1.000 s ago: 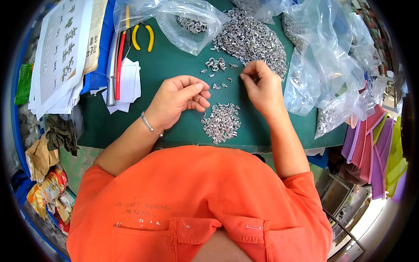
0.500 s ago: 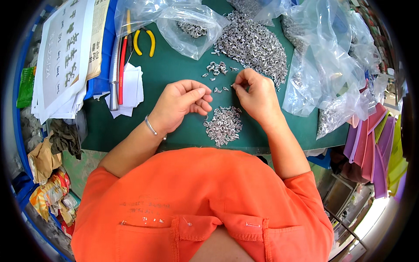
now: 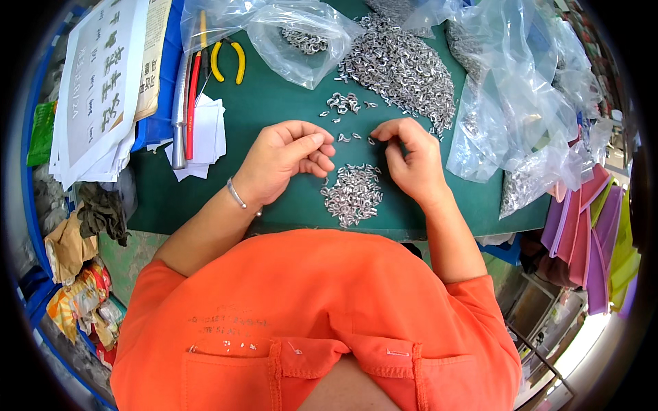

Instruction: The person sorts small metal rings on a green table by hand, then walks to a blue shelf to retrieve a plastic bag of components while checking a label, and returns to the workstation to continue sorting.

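My left hand (image 3: pixel 291 154) hovers over the left side of the work area, thumb pressed to the curled fingers; whatever they may hold is hidden. Across from it my right hand (image 3: pixel 416 157) has its index finger stretched forward and the thumb apart, the fingertip at a small curved metal piece (image 3: pixel 371 141) on the green table (image 3: pixel 274 103). A few more loose metal pieces (image 3: pixel 344 138) lie between my hands. Closer to me is a small pile of shiny metal pieces (image 3: pixel 352 195). A little cluster of them (image 3: pixel 343 103) sits farther off, before the large heap (image 3: pixel 404 65).
Clear plastic bags (image 3: pixel 507 103) of metal pieces stand at the right. Another bag (image 3: pixel 295 41) lies open at the back. On the left are yellow-handled pliers (image 3: pixel 240 63), a red pen-like tool (image 3: pixel 192 103), white paper slips (image 3: pixel 205 137) and stacked sheets (image 3: pixel 96 89).
My right hand has drawn slightly back and to the right, its thumb parting from the index finger. A metal piece now shows by that fingertip. The left hand has barely moved.
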Available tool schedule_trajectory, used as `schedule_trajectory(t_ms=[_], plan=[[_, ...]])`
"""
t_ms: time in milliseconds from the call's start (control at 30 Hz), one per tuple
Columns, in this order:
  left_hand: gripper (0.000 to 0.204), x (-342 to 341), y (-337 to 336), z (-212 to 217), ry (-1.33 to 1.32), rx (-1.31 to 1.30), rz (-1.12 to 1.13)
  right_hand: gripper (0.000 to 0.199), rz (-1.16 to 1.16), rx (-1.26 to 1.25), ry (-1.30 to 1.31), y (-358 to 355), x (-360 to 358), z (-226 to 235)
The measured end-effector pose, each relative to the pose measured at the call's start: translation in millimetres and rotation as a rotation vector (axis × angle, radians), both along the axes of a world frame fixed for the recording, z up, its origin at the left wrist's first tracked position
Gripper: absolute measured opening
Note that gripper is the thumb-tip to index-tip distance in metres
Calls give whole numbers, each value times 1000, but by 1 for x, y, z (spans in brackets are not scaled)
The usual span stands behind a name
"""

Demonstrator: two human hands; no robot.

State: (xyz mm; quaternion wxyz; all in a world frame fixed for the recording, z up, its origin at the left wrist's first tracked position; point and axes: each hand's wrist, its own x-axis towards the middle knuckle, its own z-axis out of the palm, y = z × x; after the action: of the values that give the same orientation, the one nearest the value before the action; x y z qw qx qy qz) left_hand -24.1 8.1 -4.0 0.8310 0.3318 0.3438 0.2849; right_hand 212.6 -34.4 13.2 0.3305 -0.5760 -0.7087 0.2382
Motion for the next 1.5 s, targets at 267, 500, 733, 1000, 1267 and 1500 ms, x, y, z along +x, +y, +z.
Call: schedule_trajectory(t_ms=[267,500,733,1000,1267,1500], plan=[[18,0,0,-1,-5,-8,1,17,111,161,-14,7,-19,-11],[19,0,-1,-2,-15,-6,5,17,95,56,47,4,-13,-4],[19,0,0,-2,-37,-28,17,17,151,246,-148,7,-28,-13],[16,3,-3,6,156,91,14,17,278,401,-206,1,-17,-8],[9,14,1,4,675,1013,33,20,141,193,-43,-9,-3,-5],[7,18,-3,-4,731,1245,36,19,84,252,36,5,-19,-13]])
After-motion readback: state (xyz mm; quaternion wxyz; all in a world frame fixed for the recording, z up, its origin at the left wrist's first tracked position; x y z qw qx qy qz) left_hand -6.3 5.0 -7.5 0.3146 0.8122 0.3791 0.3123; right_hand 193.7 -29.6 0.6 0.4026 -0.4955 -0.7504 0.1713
